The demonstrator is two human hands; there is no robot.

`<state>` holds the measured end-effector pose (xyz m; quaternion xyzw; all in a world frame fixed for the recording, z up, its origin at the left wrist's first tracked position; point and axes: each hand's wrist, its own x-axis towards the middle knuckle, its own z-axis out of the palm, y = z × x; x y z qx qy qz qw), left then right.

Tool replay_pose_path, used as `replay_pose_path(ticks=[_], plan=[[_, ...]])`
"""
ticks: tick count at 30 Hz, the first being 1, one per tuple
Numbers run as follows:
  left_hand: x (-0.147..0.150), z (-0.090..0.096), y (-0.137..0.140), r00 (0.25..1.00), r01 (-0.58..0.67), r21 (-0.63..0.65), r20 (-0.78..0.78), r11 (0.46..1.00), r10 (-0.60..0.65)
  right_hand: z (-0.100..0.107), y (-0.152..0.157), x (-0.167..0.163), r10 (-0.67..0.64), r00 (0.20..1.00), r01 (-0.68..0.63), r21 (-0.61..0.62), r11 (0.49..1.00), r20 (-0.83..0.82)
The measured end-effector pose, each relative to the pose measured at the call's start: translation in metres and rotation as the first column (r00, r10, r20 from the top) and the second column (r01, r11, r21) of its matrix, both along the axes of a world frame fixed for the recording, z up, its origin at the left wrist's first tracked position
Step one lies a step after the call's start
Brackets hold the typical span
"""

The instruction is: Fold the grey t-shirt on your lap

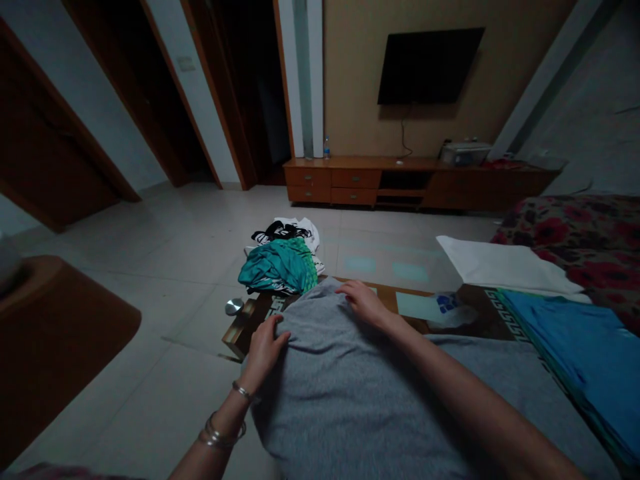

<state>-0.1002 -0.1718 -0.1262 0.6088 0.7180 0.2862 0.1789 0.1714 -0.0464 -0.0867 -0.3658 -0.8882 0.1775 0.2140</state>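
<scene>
A grey knit garment (pixel 345 393) lies spread over a low coffee table (pixel 245 330), with soft wrinkles near its far left end. My left hand (pixel 265 347) touches its left edge, thumb and fingers apart. Farther along, my right hand (pixel 364 301) rests on the far edge of the cloth with its fingers loosely bent and spread. Neither hand shows a firm grip on the fabric. Parts of the garment are hidden under my right forearm.
Beyond the table's far left corner is a pile of teal, white and black clothes (pixel 280 263). Blue folded clothing (pixel 580 340) and a white cloth (pixel 505 263) lie at right. A round metal object (pixel 233 307) sits by the left corner. A TV cabinet (pixel 355 183) stands farther back.
</scene>
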Motion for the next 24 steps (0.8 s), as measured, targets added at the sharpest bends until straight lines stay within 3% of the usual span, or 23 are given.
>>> replay_pose_path(ticks=[3,7,10,15,19,21,24], plan=[[0.004,-0.001,0.001,0.997,-0.019,0.039,0.069,0.999,0.016,0.001,0.035,-0.055,0.244,0.953,-0.259,0.061,0.964,0.179],[0.007,-0.001,-0.003,0.99,-0.037,0.047,0.138,0.998,0.031,0.002,0.051,-0.085,0.245,0.863,-0.32,0.103,0.942,0.442],[0.006,-0.007,-0.008,0.991,-0.039,0.048,0.129,0.998,0.033,0.009,0.051,-0.071,0.206,0.82,-0.335,0.155,0.929,0.535],[0.002,-0.012,-0.015,0.993,0.056,0.062,0.104,0.996,-0.063,0.03,0.046,-0.012,0.164,0.81,-0.308,0.171,0.936,0.563],[0.002,-0.002,-0.015,0.982,0.092,0.027,0.163,0.995,-0.095,0.049,0.049,0.016,0.162,0.901,-0.208,0.074,0.975,0.402],[0.003,0.008,-0.014,0.973,0.085,0.003,0.213,0.996,-0.084,0.056,0.054,0.016,0.162,0.968,-0.149,-0.08,0.986,0.19],[0.003,0.022,-0.012,0.964,0.089,-0.042,0.257,0.995,-0.076,0.056,0.065,0.003,0.028,0.997,-0.047,-0.299,0.953,-0.066]])
